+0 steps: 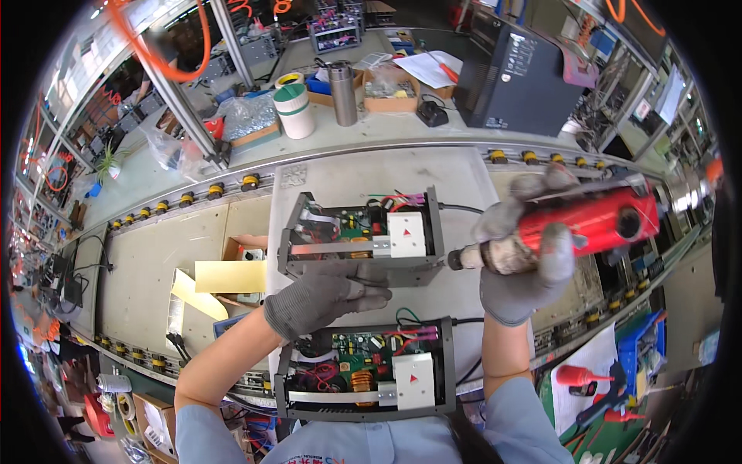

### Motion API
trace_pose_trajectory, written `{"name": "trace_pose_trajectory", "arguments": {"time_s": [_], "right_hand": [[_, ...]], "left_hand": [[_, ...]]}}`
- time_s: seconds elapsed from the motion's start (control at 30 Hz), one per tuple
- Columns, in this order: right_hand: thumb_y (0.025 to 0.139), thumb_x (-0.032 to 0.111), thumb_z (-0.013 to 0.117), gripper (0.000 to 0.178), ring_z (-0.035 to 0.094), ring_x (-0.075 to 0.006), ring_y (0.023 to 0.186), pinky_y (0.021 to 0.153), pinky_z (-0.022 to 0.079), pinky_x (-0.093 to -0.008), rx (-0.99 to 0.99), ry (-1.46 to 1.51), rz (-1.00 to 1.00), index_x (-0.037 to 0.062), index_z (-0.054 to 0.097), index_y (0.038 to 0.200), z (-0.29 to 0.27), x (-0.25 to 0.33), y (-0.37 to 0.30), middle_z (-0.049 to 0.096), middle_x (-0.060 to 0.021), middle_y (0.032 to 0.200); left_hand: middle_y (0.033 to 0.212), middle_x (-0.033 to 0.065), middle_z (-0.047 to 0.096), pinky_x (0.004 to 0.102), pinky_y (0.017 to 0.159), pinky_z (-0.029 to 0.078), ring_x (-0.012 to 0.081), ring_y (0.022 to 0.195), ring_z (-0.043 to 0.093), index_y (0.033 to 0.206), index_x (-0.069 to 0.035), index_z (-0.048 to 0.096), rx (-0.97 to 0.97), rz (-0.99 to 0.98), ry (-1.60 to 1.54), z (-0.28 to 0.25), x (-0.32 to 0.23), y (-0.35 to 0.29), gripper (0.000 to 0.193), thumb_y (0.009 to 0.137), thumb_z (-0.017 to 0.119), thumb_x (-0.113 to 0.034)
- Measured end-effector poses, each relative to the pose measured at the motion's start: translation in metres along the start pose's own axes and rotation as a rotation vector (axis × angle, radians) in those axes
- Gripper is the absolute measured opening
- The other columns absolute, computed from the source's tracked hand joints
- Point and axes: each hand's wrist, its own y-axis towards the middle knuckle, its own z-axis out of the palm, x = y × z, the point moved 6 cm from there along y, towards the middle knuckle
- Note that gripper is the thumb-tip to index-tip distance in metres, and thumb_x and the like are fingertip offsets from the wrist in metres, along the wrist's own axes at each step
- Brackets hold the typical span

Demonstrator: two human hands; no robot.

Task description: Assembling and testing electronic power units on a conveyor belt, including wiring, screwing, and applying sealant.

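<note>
My right hand (533,263), in a grey glove, is wrapped round a red power screwdriver (591,220). The tool lies nearly level, its dark tip (454,261) pointing left at the near right corner of an open-topped electronics unit (352,224). Whether the tip touches the unit, I cannot tell. This unit has a dark metal frame, a green circuit board and a white plate. My left hand (325,299), also gloved, lies with its fingers stretched out along the unit's near side. A second similar unit (367,371) sits closer to me, partly behind my left wrist.
Both units stand on a pale board (471,174) across a roller conveyor (185,199). Left of it are yellow card pieces (228,276). Beyond stand a steel flask (342,93), a white cup (294,112) and a dark cabinet (514,77). A blue bin (641,348) and tools are at lower right.
</note>
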Motion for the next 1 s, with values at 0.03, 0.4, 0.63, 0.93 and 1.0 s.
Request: {"name": "trace_pose_trajectory", "arguments": {"time_s": [0.03, 0.4, 0.63, 0.93, 1.0], "right_hand": [[0.083, 0.026, 0.063, 0.054, 0.056, -0.0182, 0.07, 0.061, 0.048, -0.0348, 0.021, 0.083, -0.022, 0.0027, 0.038, 0.126, 0.002, -0.002, 0.006, 0.053, -0.0126, 0.106], [0.083, 0.026, 0.065, 0.057, 0.055, -0.0208, 0.072, 0.061, 0.046, -0.0367, -0.097, 0.226, -0.11, 0.0009, 0.037, 0.126, -0.023, -0.032, 0.015, 0.054, -0.0154, 0.109], [0.087, 0.022, 0.06, 0.05, 0.05, -0.0177, 0.067, 0.061, 0.043, -0.0345, 0.002, 0.363, -0.082, 0.0005, 0.036, 0.125, -0.023, -0.027, 0.017, 0.053, -0.0163, 0.109], [0.088, 0.025, 0.058, 0.049, 0.049, -0.0166, 0.065, 0.06, 0.046, -0.0319, 0.023, 0.412, -0.144, 0.0024, 0.033, 0.123, -0.009, -0.017, 0.01, 0.049, -0.0122, 0.102], [0.087, 0.025, 0.06, 0.05, 0.052, -0.0162, 0.066, 0.061, 0.048, -0.0328, 0.001, 0.435, -0.145, 0.0026, 0.034, 0.123, -0.008, -0.018, 0.009, 0.051, -0.0131, 0.104]], "left_hand": [[0.104, 0.0084, 0.055, 0.032, 0.092, 0.049, 0.0202, 0.102, 0.058, 0.123, 0.002, 0.046, -0.012, -0.007, 0.008, -0.002, 0.006, -0.001, 0.032, 0.092, 0.047, -0.004], [0.063, -0.0034, 0.047, 0.0217, 0.051, 0.037, 0.0053, 0.054, 0.041, 0.104, -0.002, 0.058, -0.302, -0.665, -0.688, -0.002, 0.034, 0.015, 0.042, 0.098, 0.043, -0.041], [0.078, -0.0032, 0.046, 0.0198, 0.061, 0.036, 0.0054, 0.069, 0.041, 0.129, -0.004, 0.051, -0.292, -0.546, -0.916, 0.007, 0.037, 0.018, 0.04, 0.096, 0.05, -0.027], [0.074, -0.0013, 0.054, 0.0182, 0.046, 0.034, 0.0048, 0.055, 0.046, 0.105, -0.007, 0.055, -0.378, -0.581, -1.292, 0.011, 0.052, 0.003, 0.04, 0.087, 0.063, -0.041], [0.068, -0.003, 0.051, 0.0188, 0.044, 0.031, 0.0042, 0.05, 0.041, 0.102, -0.007, 0.055, -0.39, -0.597, -1.254, 0.013, 0.049, 0.003, 0.044, 0.085, 0.063, -0.046]]}}
